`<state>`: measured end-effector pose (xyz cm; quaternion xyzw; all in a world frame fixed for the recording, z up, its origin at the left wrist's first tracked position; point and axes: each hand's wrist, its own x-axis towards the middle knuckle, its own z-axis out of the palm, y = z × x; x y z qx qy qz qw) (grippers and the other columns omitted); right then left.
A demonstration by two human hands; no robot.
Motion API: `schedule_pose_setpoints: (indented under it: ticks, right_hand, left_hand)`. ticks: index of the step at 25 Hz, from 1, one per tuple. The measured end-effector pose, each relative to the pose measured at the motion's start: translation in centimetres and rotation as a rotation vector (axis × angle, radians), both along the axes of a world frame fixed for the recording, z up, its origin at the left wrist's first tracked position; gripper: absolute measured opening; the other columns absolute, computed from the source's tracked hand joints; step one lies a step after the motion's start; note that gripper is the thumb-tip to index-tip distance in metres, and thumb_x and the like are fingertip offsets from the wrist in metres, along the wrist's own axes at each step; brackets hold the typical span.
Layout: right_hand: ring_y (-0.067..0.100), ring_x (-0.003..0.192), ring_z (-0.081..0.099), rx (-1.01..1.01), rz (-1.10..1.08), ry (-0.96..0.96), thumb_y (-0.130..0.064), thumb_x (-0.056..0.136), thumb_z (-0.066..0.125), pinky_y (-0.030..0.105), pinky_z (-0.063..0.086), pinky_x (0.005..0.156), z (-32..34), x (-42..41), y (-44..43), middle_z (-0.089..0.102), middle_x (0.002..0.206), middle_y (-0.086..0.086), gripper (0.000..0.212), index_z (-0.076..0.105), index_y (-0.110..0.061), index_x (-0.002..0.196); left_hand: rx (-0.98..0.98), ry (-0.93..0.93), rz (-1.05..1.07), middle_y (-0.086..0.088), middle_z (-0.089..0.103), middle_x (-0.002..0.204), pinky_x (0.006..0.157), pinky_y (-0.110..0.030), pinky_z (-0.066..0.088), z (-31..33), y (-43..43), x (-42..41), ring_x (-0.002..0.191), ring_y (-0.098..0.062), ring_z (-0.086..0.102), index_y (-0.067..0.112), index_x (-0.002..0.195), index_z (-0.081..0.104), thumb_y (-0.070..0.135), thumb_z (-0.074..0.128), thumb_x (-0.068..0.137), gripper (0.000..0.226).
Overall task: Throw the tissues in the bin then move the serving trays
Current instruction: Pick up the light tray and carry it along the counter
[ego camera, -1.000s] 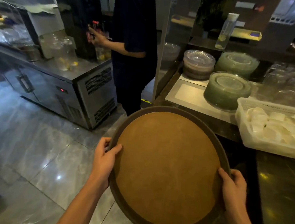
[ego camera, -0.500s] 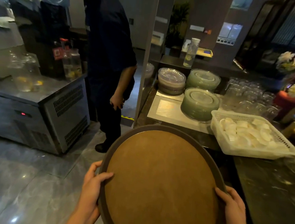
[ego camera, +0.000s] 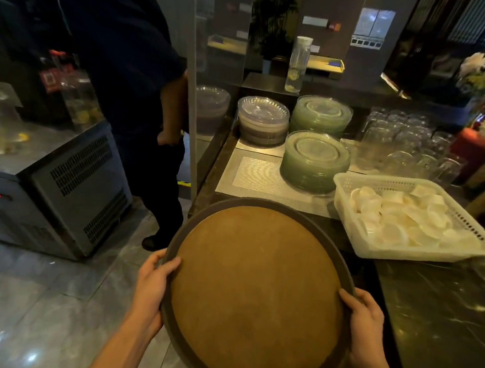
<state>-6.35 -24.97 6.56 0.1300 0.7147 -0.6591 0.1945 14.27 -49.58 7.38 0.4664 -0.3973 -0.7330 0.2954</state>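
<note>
A round brown serving tray (ego camera: pixel 255 295) with a dark rim fills the lower middle of the head view, held level in front of me. My left hand (ego camera: pixel 153 288) grips its left rim, thumb on top. My right hand (ego camera: pixel 365 324) grips the right rim. The tray's surface is bare. Its far edge reaches the near end of the dark counter (ego camera: pixel 442 315). No tissues or bin are in view.
A person in dark clothes (ego camera: pixel 128 73) stands just left of a glass partition (ego camera: pixel 193 93). On the counter sit stacked plates (ego camera: pixel 314 160), glasses (ego camera: pixel 398 141) and a white basket of small cups (ego camera: pixel 406 220). A steel fridge unit (ego camera: pixel 61 187) stands at the left.
The view has swung right and closer to the counter, bringing the tray's far edge up to it. The person in dark clothes turned and lowered an arm. Both hands kept their grip.
</note>
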Motion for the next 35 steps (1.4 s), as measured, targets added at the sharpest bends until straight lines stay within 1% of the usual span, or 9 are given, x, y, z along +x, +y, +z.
schedule_pose_setpoints:
  ticks: [5, 9, 11, 13, 17, 20, 27, 30, 35]
  right_hand:
    - [0.027, 0.094, 0.063, 0.005, 0.031, 0.028, -0.018, 0.093, 0.06, 0.05, 0.05, 0.088, -1.7, -7.5, -3.5, 0.065, 0.102, 0.008, 0.008, 0.064, -0.016, 0.099]
    - [0.026, 0.093, 0.062, 0.04, 0.065, 0.045, -0.016, 0.093, 0.061, 0.048, 0.05, 0.088, -2.5, -12.7, -7.7, 0.065, 0.1, 0.009, 0.002, 0.062, -0.016, 0.094]
    - [0.023, 0.09, 0.061, 0.059, 0.079, 0.053, -0.016, 0.093, 0.061, 0.046, 0.049, 0.087, -3.2, -14.9, -10.4, 0.064, 0.098, 0.007, 0.005, 0.06, -0.02, 0.09]
    - [0.023, 0.092, 0.061, 0.076, 0.113, 0.087, -0.015, 0.094, 0.059, 0.044, 0.049, 0.085, -4.3, -16.9, -13.2, 0.064, 0.101, 0.008, 0.003, 0.061, -0.017, 0.096]
    - [0.026, 0.11, 0.058, 0.181, 0.193, 0.118, -0.019, 0.097, 0.054, 0.046, 0.046, 0.095, -7.2, -19.9, -17.7, 0.061, 0.117, 0.008, 0.022, 0.056, -0.011, 0.118]
    - [0.029, 0.12, 0.052, 0.286, 0.233, 0.139, -0.023, 0.097, 0.054, 0.05, 0.042, 0.103, -8.7, -21.5, -19.6, 0.054, 0.129, 0.01, 0.037, 0.049, -0.008, 0.13]
    - [0.028, 0.112, 0.056, 0.506, 0.317, 0.22, -0.028, 0.096, 0.056, 0.051, 0.047, 0.098, -10.7, -22.7, -21.0, 0.058, 0.122, 0.011, 0.038, 0.052, -0.007, 0.127]
    - [0.027, 0.107, 0.057, 0.536, 0.328, 0.216, -0.025, 0.097, 0.056, 0.05, 0.048, 0.096, -11.0, -22.9, -21.3, 0.059, 0.113, 0.008, 0.033, 0.054, -0.006, 0.123]
    - [0.035, 0.11, 0.059, 0.579, 0.309, 0.209, -0.026, 0.095, 0.058, 0.051, 0.048, 0.096, -11.2, -23.4, -22.0, 0.062, 0.118, 0.015, 0.036, 0.055, -0.006, 0.125]
  left_hand:
    - [-0.03, -0.071, 0.017, -0.016, 0.068, 0.109, 0.089, -0.052, 0.053, -0.8, -3.3, -7.2, 0.101, -0.036, 0.065, 0.014, 0.111, 0.061, 0.014, 0.057, 0.095, 0.017]
    - [-0.087, -0.149, 0.036, -0.004, 0.065, 0.099, 0.089, -0.047, 0.051, -1.9, -6.3, -11.7, 0.094, -0.027, 0.063, 0.024, 0.094, 0.06, 0.014, 0.055, 0.096, 0.011]
    - [-0.131, -0.202, 0.04, -0.005, 0.066, 0.104, 0.09, -0.047, 0.052, -3.1, -8.6, -13.9, 0.097, -0.027, 0.063, 0.02, 0.104, 0.062, 0.017, 0.056, 0.096, 0.011]
    - [-0.175, -0.254, 0.02, -0.009, 0.067, 0.111, 0.089, -0.047, 0.053, -4.7, -11.4, -15.8, 0.099, -0.027, 0.064, 0.015, 0.115, 0.062, 0.019, 0.055, 0.097, 0.02]
    - [-0.311, -0.381, -0.03, -0.01, 0.067, 0.107, 0.089, -0.05, 0.053, -7.5, -16.0, -18.8, 0.097, -0.026, 0.063, 0.016, 0.11, 0.062, 0.021, 0.052, 0.098, 0.017]
    - [-0.356, -0.504, -0.052, -0.008, 0.067, 0.106, 0.09, -0.05, 0.052, -9.5, -18.0, -20.5, 0.099, -0.028, 0.062, 0.014, 0.112, 0.063, 0.024, 0.051, 0.097, 0.022]
    - [-0.473, -0.657, -0.11, -0.007, 0.063, 0.085, 0.072, -0.033, 0.046, -11.6, -19.7, -21.6, 0.084, -0.028, 0.061, 0.007, 0.097, 0.064, 0.015, 0.05, 0.097, 0.016]
    - [-0.493, -0.679, -0.105, -0.005, 0.063, 0.089, 0.077, -0.033, 0.047, -11.8, -19.9, -21.8, 0.085, -0.025, 0.059, 0.006, 0.104, 0.065, 0.014, 0.05, 0.097, 0.018]
    - [-0.463, -0.723, -0.098, -0.013, 0.067, 0.1, 0.087, -0.042, 0.051, -11.5, -20.7, -22.7, 0.093, -0.031, 0.062, 0.006, 0.109, 0.064, 0.018, 0.052, 0.096, 0.022]
